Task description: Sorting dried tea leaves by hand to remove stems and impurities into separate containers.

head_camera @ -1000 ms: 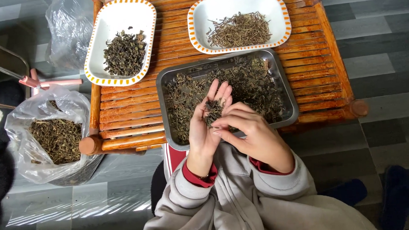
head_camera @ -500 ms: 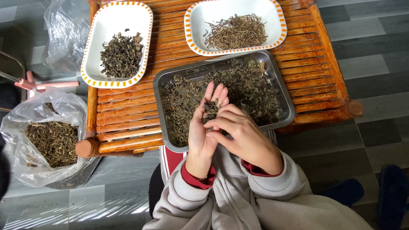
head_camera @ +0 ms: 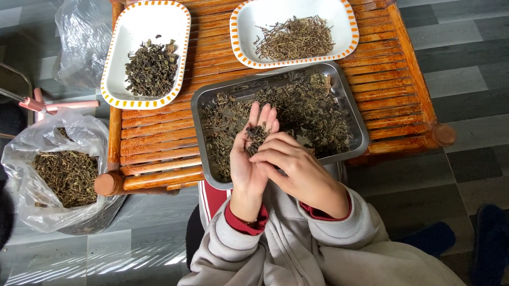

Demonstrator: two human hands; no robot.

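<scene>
I sit in a home-like tea sorting place: a low bamboo table [head_camera: 152,135] on grey floor tiles [head_camera: 477,67], a metal tray [head_camera: 200,114] of dried leaves, two white dishes with sorted tea, and a plastic bag [head_camera: 24,162] of leaves beside me.

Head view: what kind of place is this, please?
Probably a small home or workshop spot for sorting dried leaves: a low slatted wooden table on grey floor tiles, a metal tray of leaves, and a plastic bag holding more.

Bare slats of the bamboo table [head_camera: 158,126] lie open left of the metal tray [head_camera: 355,117]; two white dishes [head_camera: 143,28] block its far side. A plastic bag [head_camera: 58,167] crowds the table's left end.
</scene>
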